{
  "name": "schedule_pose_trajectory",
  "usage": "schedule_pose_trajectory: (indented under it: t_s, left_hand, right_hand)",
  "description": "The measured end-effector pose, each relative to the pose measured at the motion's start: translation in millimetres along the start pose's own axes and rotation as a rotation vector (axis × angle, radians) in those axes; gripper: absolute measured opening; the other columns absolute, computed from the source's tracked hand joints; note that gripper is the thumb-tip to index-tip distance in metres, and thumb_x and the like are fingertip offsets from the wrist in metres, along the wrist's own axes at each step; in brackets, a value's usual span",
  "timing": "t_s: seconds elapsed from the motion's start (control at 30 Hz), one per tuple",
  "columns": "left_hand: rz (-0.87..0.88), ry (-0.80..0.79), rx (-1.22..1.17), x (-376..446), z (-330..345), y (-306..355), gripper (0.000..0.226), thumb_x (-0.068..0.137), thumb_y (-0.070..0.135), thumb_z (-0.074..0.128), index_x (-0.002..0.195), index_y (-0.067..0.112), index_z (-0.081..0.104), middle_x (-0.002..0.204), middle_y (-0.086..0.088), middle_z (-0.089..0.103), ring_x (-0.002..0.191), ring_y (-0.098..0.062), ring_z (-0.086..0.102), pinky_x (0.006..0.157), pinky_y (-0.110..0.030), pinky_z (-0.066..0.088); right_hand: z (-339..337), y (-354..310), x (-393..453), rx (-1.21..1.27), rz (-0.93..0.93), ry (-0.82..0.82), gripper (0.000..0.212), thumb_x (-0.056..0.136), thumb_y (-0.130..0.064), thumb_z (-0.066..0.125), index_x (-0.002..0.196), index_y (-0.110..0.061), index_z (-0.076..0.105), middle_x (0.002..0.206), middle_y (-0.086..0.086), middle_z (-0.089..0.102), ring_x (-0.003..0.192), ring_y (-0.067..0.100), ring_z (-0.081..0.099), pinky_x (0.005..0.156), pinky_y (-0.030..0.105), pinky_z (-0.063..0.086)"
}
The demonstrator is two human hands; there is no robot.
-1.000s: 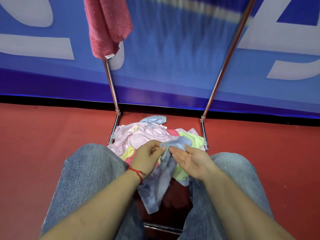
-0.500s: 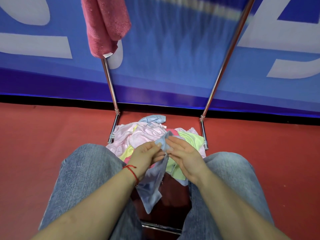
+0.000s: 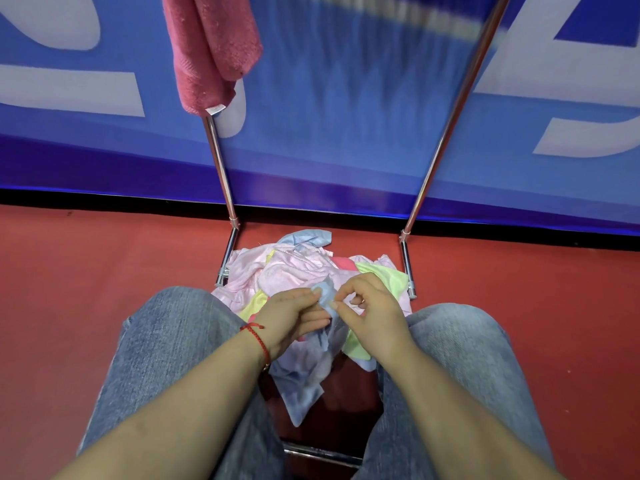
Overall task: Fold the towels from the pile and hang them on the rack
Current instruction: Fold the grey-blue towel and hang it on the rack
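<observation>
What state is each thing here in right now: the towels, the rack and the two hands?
Light blue towel: unfolded, hanging between the knees, top edge pinched by both hands.
Left hand: shut on the blue towel's edge.
Right hand: pinching the same edge.
Pile of towels: crumpled, unfolded, on the floor.
Pink towel: folded, hung on the rack.
Rack: upright, otherwise bare in view.

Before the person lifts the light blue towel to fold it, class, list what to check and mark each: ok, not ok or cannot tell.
1. Left hand pinches the light blue towel: ok.
2. Right hand pinches the same edge: ok.
3. Towel hangs free of the pile: cannot tell.
4. Towel flat, unwrinkled: not ok.
5. Rack has bare rail beside the red towel: cannot tell, top out of view.
</observation>
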State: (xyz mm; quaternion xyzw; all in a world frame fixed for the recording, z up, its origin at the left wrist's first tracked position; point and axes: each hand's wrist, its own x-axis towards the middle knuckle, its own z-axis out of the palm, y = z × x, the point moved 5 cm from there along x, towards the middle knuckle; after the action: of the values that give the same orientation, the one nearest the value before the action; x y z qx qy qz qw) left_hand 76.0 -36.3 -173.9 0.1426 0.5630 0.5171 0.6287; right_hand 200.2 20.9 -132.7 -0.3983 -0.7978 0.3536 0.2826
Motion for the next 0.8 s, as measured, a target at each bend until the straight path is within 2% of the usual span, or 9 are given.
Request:
schedule_pose_trajectory:
  t_s: [0.07,0.13,0.2,0.33,0.43,0.5,0.6,0.7,0.8]
  left_hand:
    - [-0.013,0.012,-0.006,0,-1,-1,0.014,0.092,0.013,0.054,0.079,0.008,0.059,0.065,-0.008,0.068,0.055,-0.012,0.066,0.065,-0.028,0.050]
    - [-0.013,-0.004,-0.018,-2,1,-1,0.016,0.093,0.011,0.051,0.083,0.005,0.063,0.066,-0.008,0.069,0.055,-0.012,0.067,0.058,-0.023,0.056]
    - [-0.017,-0.015,-0.013,-2,0,-2,0.018,0.094,0.010,0.050,0.084,0.004,0.064,0.068,-0.009,0.070,0.056,-0.014,0.067,0.056,-0.021,0.056]
    - [-0.014,-0.029,0.033,-1,1,-3,0.018,0.093,0.009,0.052,0.080,0.005,0.064,0.064,-0.009,0.067,0.054,-0.013,0.064,0.057,-0.020,0.056]
    - [0.071,-0.002,0.105,-2,2,1,0.017,0.092,0.007,0.052,0.079,0.005,0.062,0.065,-0.008,0.063,0.053,-0.011,0.061,0.055,-0.018,0.054]
    - [0.233,0.062,0.292,-2,-2,7,0.017,0.092,0.008,0.053,0.079,0.006,0.063,0.072,-0.009,0.063,0.064,-0.013,0.059,0.060,-0.017,0.052]
    - [0.446,0.123,0.621,-6,-3,17,0.016,0.091,0.014,0.056,0.078,0.018,0.065,0.082,0.003,0.064,0.078,-0.006,0.056,0.075,-0.016,0.045]
    - [0.455,0.037,0.617,-10,4,18,0.029,0.094,0.010,0.051,0.072,0.025,0.062,0.062,0.018,0.062,0.065,0.006,0.054,0.071,-0.013,0.041]
    - [0.431,-0.027,0.543,-10,7,18,0.024,0.094,0.008,0.050,0.084,0.022,0.067,0.083,0.009,0.069,0.084,-0.003,0.060,0.085,-0.021,0.047]
  right_hand:
    - [3,-1,-1,-0.030,-0.003,-0.073,0.020,0.080,-0.010,0.067,0.087,-0.027,0.060,0.091,-0.022,0.047,0.077,-0.005,0.050,0.072,0.013,0.042]
    - [5,-6,-4,-0.050,-0.054,-0.118,0.023,0.081,-0.006,0.064,0.099,-0.022,0.064,0.095,-0.021,0.046,0.081,-0.009,0.048,0.073,0.011,0.041]
    - [5,-8,-4,-0.065,-0.072,-0.133,0.021,0.082,-0.005,0.063,0.098,-0.018,0.065,0.096,-0.017,0.045,0.081,-0.012,0.047,0.072,0.009,0.039]
    - [6,-3,-4,-0.190,-0.015,-0.204,0.008,0.086,-0.019,0.063,0.093,-0.018,0.060,0.094,-0.014,0.043,0.080,0.006,0.050,0.069,0.025,0.041]
    - [8,-2,-4,-0.172,-0.006,-0.176,0.011,0.087,-0.026,0.063,0.091,-0.017,0.059,0.092,-0.013,0.045,0.084,0.012,0.052,0.072,0.028,0.042]
    - [7,-1,-4,-0.127,-0.012,-0.120,0.010,0.086,-0.024,0.064,0.089,-0.016,0.059,0.087,-0.014,0.045,0.081,0.011,0.051,0.074,0.027,0.044]
    - [8,3,-2,-0.058,0.006,-0.089,0.009,0.086,-0.022,0.066,0.086,-0.016,0.059,0.082,-0.020,0.044,0.076,-0.003,0.049,0.070,0.013,0.040]
    - [8,5,-2,0.006,0.026,-0.060,0.018,0.085,-0.022,0.067,0.078,-0.031,0.052,0.083,-0.020,0.047,0.075,-0.003,0.050,0.069,0.015,0.042]
    - [5,6,-2,0.042,0.065,-0.033,0.030,0.084,-0.021,0.068,0.075,-0.040,0.047,0.083,-0.017,0.049,0.073,0.005,0.051,0.072,0.025,0.046]
